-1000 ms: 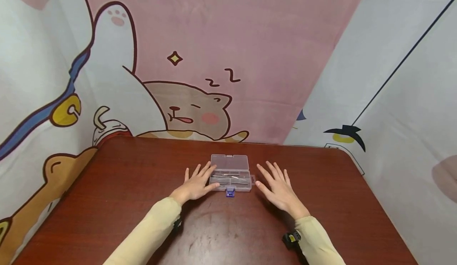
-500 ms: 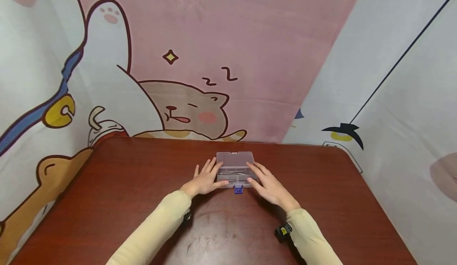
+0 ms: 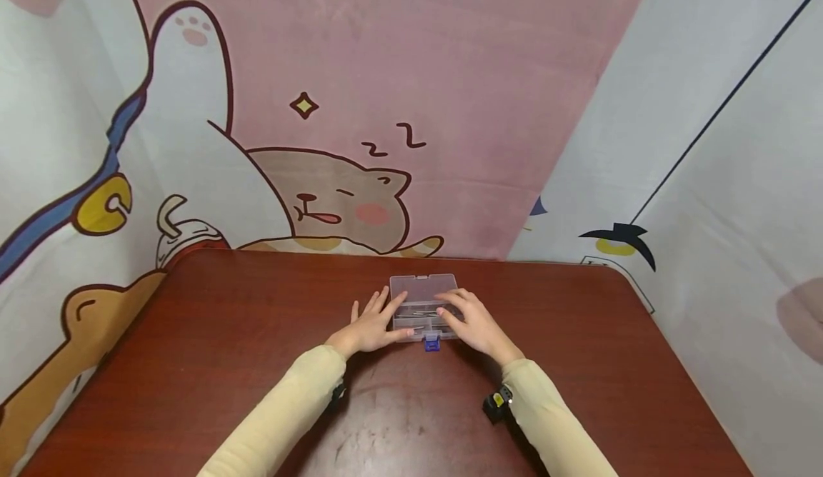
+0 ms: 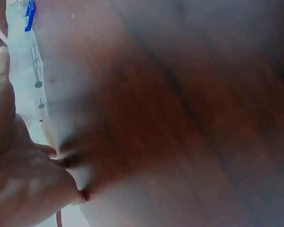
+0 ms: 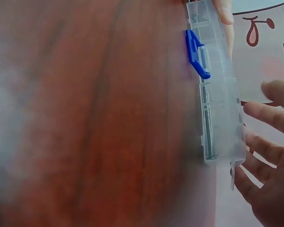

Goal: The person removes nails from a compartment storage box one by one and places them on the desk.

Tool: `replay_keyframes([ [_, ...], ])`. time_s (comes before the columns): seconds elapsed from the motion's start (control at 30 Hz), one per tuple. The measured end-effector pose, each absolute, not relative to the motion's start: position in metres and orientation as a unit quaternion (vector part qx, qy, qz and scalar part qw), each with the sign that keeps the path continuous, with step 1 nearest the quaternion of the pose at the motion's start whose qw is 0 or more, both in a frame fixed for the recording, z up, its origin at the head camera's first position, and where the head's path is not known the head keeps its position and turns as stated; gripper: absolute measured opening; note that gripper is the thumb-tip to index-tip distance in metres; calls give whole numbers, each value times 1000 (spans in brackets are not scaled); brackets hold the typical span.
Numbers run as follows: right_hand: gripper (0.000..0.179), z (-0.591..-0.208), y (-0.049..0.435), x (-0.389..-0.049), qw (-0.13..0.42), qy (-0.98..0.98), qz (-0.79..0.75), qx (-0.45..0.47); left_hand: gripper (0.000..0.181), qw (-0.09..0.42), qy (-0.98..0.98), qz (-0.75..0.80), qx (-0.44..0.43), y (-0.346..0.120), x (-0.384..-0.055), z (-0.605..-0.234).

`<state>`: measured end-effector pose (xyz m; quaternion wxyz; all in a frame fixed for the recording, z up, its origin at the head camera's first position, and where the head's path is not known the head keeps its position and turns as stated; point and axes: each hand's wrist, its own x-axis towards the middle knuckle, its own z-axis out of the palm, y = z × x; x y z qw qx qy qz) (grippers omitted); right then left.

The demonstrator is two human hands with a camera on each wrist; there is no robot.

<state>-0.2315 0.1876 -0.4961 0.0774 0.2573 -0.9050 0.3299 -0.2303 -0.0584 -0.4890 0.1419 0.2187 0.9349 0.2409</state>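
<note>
A clear plastic compartment box (image 3: 411, 322) sits on the table with its lid (image 3: 422, 288) laid back away from me. A blue latch (image 3: 432, 343) hangs at its front edge. Thin metal pieces (image 3: 424, 313), apparently nails, lie in the compartments; round heads show through the wall in the left wrist view. At the box's left side is my left hand (image 3: 368, 330), fingers spread, thumb and index reaching over the edge. My right hand (image 3: 479, 327) hovers over the right part, its fingers slightly bent and covering some compartments. Nothing is visible in either hand.
The box stands on a dark reddish-brown table (image 3: 257, 363) near its back edge. Behind it hangs a cloth (image 3: 489, 106) printed with cartoon animals. A small black device (image 3: 496, 403) is worn at my right wrist.
My right hand has moved left from beside the box to above its right part, fingers slightly more bent. My left hand stays at the left side. The box appears farther right in view.
</note>
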Motion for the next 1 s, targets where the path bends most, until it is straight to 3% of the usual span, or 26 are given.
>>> replay_keyframes([
  [0.17, 19, -498, 188, -235, 89, -900, 328, 273, 80, 152, 933, 238, 224, -59, -232, -488],
  [0.53, 22, -501, 194, -244, 18, -888, 364, 282, 80, 158, 917, 263, 255, -71, -241, -498],
  [1.0, 9, -499, 187, -256, -43, -887, 391, 243, 83, 159, 912, 270, 265, -69, -242, -494],
])
